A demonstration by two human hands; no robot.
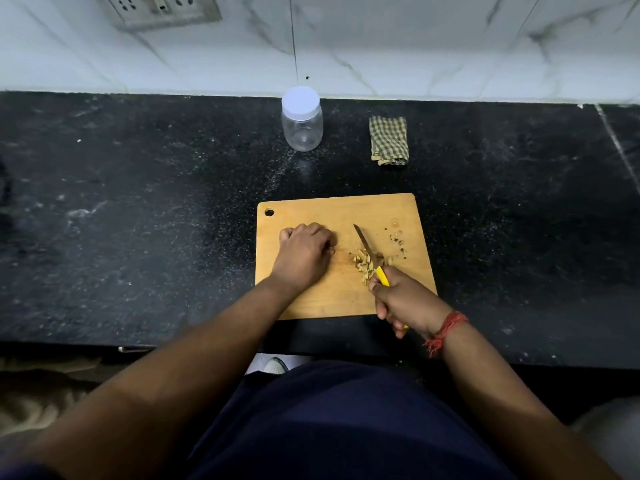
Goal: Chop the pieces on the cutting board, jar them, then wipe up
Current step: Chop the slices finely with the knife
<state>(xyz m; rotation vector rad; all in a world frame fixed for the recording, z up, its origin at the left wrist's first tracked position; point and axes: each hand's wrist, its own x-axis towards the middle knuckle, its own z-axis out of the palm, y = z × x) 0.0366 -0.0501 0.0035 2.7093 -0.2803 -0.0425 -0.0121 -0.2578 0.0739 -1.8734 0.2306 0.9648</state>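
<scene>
A wooden cutting board (pixel 332 299) lies on the black counter near its front edge. A small heap of pale chopped pieces (pixel 363 263) sits on the board's right half, with a few crumbs (pixel 398 239) further right. My right hand (pixel 403 301) grips the yellow handle of a knife (pixel 366 244); the blade points up-left and passes over the heap. My left hand (pixel 304 252) rests on the board left of the heap, fingers curled under, nothing visibly held. A clear plastic jar (pixel 302 128) with a white lid on stands behind the board.
A folded green checked cloth (pixel 388 141) lies to the right of the jar, near the white marble wall. A socket plate (pixel 162 8) is on the wall at upper left. The black counter (pixel 138 220) stretches wide to both sides.
</scene>
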